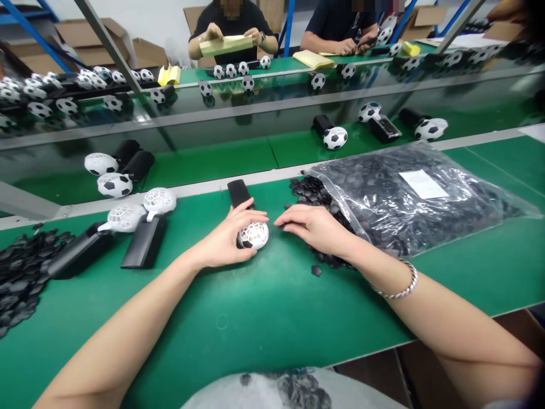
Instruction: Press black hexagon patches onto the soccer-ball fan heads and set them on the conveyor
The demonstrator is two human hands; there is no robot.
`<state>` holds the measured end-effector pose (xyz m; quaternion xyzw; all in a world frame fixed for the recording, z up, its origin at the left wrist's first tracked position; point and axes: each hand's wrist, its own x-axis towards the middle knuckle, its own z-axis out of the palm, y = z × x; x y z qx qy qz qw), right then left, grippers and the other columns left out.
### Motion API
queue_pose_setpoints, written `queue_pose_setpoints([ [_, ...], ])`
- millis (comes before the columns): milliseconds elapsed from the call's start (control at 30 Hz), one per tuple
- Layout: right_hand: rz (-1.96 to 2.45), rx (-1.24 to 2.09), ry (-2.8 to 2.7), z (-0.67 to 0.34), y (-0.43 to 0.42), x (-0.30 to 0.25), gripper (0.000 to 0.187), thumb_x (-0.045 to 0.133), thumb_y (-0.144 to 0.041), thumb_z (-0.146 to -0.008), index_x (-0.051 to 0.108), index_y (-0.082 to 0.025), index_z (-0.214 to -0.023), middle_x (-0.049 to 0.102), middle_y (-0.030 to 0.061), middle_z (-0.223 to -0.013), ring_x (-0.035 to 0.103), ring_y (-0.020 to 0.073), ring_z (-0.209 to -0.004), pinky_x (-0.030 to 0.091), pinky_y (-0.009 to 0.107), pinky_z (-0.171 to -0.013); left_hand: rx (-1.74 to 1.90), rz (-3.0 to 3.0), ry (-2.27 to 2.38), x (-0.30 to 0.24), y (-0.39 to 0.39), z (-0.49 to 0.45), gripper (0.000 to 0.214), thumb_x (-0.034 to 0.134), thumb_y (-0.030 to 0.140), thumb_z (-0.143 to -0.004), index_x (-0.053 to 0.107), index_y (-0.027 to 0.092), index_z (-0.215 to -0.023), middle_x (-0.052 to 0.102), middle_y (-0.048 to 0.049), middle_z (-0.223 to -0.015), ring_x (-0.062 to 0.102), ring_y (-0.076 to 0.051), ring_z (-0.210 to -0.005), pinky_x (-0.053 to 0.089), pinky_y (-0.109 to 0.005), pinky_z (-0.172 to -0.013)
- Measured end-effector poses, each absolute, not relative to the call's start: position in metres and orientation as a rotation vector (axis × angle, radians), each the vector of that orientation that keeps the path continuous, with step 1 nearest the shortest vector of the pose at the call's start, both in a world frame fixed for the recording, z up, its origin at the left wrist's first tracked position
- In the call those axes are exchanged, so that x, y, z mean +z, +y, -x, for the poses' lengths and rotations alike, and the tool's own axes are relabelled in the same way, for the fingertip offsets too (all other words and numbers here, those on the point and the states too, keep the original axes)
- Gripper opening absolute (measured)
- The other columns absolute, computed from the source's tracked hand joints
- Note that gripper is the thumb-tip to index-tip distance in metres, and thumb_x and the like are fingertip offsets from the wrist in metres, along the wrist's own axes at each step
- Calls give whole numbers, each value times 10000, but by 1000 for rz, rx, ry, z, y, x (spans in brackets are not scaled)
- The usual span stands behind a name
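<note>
My left hand [225, 236] curls round a white soccer-ball-shaped head [255, 236] with an openwork surface and a few black patches. Its black handle [239, 193] points away from me on the green bench. Just to the right, my right hand [317, 226] pinches a small black piece [281, 226] at its fingertips, close to the ball but apart from it. Beneath and behind that hand spreads a pile of black pentagon pieces [313, 190], spilling from a clear plastic bag [383, 193]. One loose pentagon piece [316, 271] lies nearer to me.
Two white openwork balls on black handles [143, 241] lie at left, beside another heap of black pieces [21, 278]. Beyond a metal rail, finished-looking soccer-ball items [335, 138] rest on a green belt [255, 150]. Two people [232, 34] work across it.
</note>
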<state>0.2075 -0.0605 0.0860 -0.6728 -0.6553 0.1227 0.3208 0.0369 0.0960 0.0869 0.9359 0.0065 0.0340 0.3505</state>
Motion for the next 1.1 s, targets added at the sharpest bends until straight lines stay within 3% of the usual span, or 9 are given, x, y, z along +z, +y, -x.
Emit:
queue_pose_setpoints([
  [300, 1573, 251, -1783, -193, -61, 85, 94, 585, -191, -805, 661, -191, -860, 669, 23, -804, 610, 125, -749, 489, 247, -707, 6, -2365, -53, 92, 96, -37, 517, 565, 130, -689, 442, 242, -1179, 351, -48, -1396, 15, -257, -1367, 141, -546, -1074],
  [533, 1387, 343, -1786, -187, -55, 78, 117, 536, -154, -831, 648, -183, -844, 655, 36, -842, 602, 120, -809, 490, 249, -743, 168, -2341, 95, 86, 82, -40, 418, 667, 346, -698, 507, 224, -1064, 502, -66, -1255, 99, -282, -1358, 174, -537, -1072],
  [667, 1441, 364, -1703, -185, -52, 73, 21, 581, -177, -799, 601, -174, -802, 607, 22, -772, 564, 125, -737, 474, 263, -694, 206, -2370, 89, 85, 78, -43, 338, 598, 258, -744, 493, 218, -1062, 539, -50, -1195, 149, -270, -1349, 185, -518, -1078],
  [833, 1532, 490, -1480, -181, -48, 67, 180, 655, -248, -733, 518, -172, -821, 531, 9, -811, 512, 108, -689, 454, 239, -624, 282, -2387, 89, 84, 77, -45, 291, 580, 200, -723, 488, 204, -999, 576, -50, -1085, 237, -264, -1315, 209, -489, -1079],
  [933, 1579, 608, -1440, -187, -44, 69, 167, 633, -274, -755, 507, -168, -785, 537, -9, -744, 505, 98, -634, 441, 226, -586, 269, -2380, 102, 83, 78, -45, 312, 584, 179, -705, 483, 204, -999, 559, -55, -1108, 215, -262, -1323, 259, -468, -1059],
  [1000, 1731, 525, -1481, -199, -42, 72, 128, 604, -279, -782, 551, -162, -774, 561, 6, -739, 519, 115, -655, 443, 247, -617, 244, -2374, 89, 82, 79, -44, 346, 609, 197, -699, 477, 211, -1018, 539, -57, -1147, 206, -261, -1328, 270, -465, -1054],
  [1100, 2125, 143, -1523, -220, -42, 71, 123, 563, -261, -814, 637, -164, -825, 600, 74, -865, 536, 187, -798, 436, 323, -719, 266, -2368, 70, 80, 79, -44, 390, 678, 289, -676, 475, 211, -1000, 512, -79, -1177, 235, -272, -1314, 289, -469, -1042],
])
